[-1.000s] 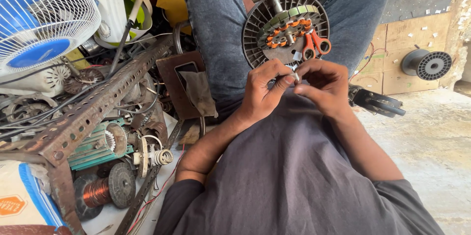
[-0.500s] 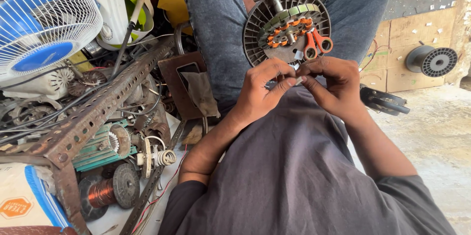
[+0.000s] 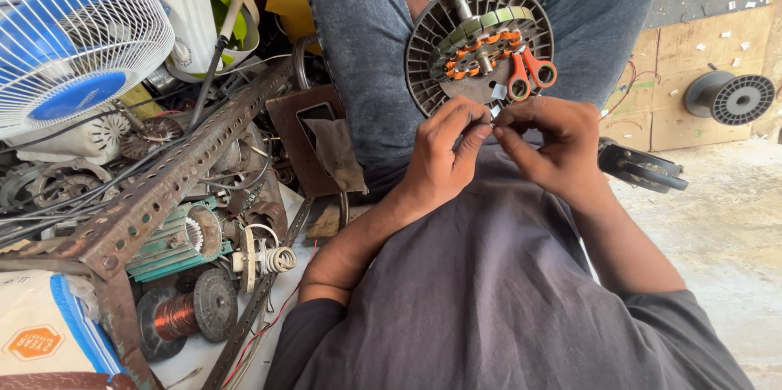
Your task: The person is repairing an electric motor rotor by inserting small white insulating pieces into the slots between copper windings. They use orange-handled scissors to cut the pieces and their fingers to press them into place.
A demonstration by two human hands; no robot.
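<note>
Head view: hands [image 3: 505,150] (fingertips together) at stator [image 3: 481,48]

Even daylight is falling over my hands, brightest on the concrete floor [image 3: 733,227] off to the right of my pinch. Shadows are staying soft beneath my forearms. Wide-angle bending is curving the fan [image 3: 73,40] far left of my fingers. Nothing is blurring or glaring.

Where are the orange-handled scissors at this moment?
In the head view, the orange-handled scissors lie on the round fan motor between the person's knees, just above the right hand.
</note>
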